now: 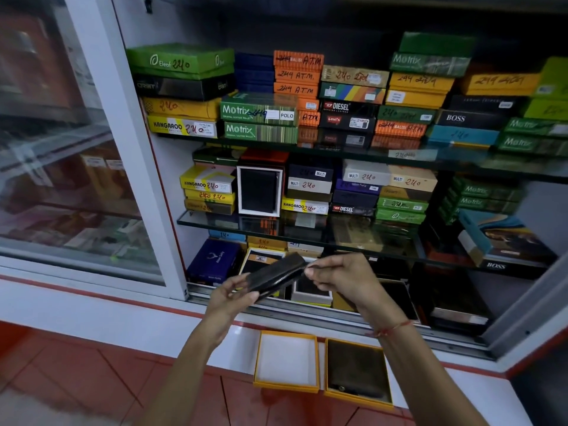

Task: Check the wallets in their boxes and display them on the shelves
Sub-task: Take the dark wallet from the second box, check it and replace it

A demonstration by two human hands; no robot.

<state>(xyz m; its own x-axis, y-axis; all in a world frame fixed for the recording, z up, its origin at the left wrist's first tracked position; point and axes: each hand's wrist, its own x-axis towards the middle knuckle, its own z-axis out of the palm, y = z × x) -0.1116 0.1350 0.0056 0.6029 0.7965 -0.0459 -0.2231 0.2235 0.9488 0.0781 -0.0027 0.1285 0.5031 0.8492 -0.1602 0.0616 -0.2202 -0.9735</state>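
Note:
A dark glossy wallet (278,276) is held edge-on in front of the bottom shelf. My left hand (232,295) grips its lower left end and my right hand (341,276) pinches its upper right end. Below them, on the white ledge (129,324), lies an open orange box in two halves: the left half (287,361) has a bare white inside, the right half (358,372) has a dark brown lining. An open white-framed box (259,190) showing a black wallet stands upright on the middle glass shelf (307,229).
Stacks of closed wallet boxes fill the top shelf (307,96) and the middle shelf (362,192); more open and closed boxes sit on the bottom shelf (399,296). A sliding glass door (70,167) is pushed left. A metal track (307,315) edges the cabinet front.

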